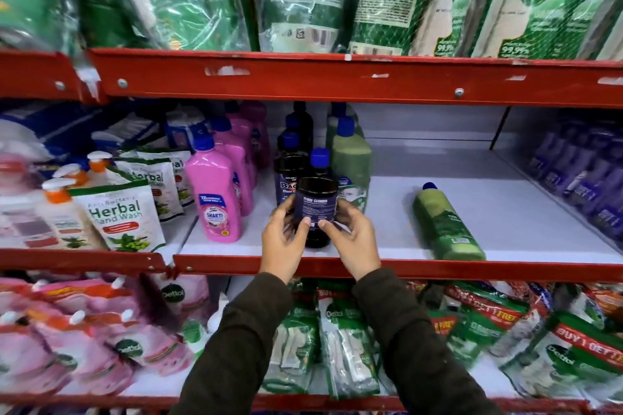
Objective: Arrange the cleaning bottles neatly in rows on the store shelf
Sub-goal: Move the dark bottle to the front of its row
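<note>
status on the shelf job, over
Left hand and right hand both gripping dark bottle, upright at shelf front. One green bottle lying flat, right. Nothing blocking.

Both arms reach toward 12 o'clock; the left hand [282,239] and right hand [352,239] curl, fingers bent, thumbs facing.

The dark bottle's [315,209] base sits behind both thumbs; the purple packs [586,175] (far right) are blurred and cut off, and rear dark bottles [296,131] hide each other.
</note>
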Motion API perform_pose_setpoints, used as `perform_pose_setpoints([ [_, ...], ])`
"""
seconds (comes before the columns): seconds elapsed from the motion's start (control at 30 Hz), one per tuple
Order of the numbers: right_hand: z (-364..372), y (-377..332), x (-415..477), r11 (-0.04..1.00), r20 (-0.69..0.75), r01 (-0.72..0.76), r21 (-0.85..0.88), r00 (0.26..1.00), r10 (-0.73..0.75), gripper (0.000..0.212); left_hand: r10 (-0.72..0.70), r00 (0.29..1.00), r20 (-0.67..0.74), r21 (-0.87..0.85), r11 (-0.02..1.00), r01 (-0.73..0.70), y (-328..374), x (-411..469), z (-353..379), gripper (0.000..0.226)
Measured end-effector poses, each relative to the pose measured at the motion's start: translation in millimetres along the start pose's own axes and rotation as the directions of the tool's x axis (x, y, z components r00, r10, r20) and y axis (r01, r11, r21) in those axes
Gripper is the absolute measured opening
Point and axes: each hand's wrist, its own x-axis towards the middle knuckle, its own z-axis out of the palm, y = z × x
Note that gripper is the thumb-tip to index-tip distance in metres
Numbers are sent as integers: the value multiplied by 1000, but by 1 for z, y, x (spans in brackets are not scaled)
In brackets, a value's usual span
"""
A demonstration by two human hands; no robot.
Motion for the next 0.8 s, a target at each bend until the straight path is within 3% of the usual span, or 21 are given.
perform_pose_setpoints([
  [0.17, 28, 6, 7, 1000, 48, -14, -18, 999, 15, 45, 15, 999, -29, 48, 999, -14, -7, 8, -25, 46],
  [0.3, 29, 9, 9, 999, 62, -18, -26, 998, 20, 45, -11, 999, -32, -7, 1000, 11, -6, 9, -27, 45],
  [0.5, 27, 9, 8, 998, -8, -38, 39, 999, 39, 46, -2, 997, -81, -33, 999, -1, -4, 10, -28, 31],
  [0.63, 28, 11, 7, 996, -2, 21, -87, 1000, -22, 35, 4, 991, -135, -59, 998, -12, -6, 12, -31, 24],
  [0.8, 29, 12, 7, 998, 65, -24, -54, 997, 27, 38, 22, 997, -75, -44, 999, -25, -6, 11, -31, 35],
])
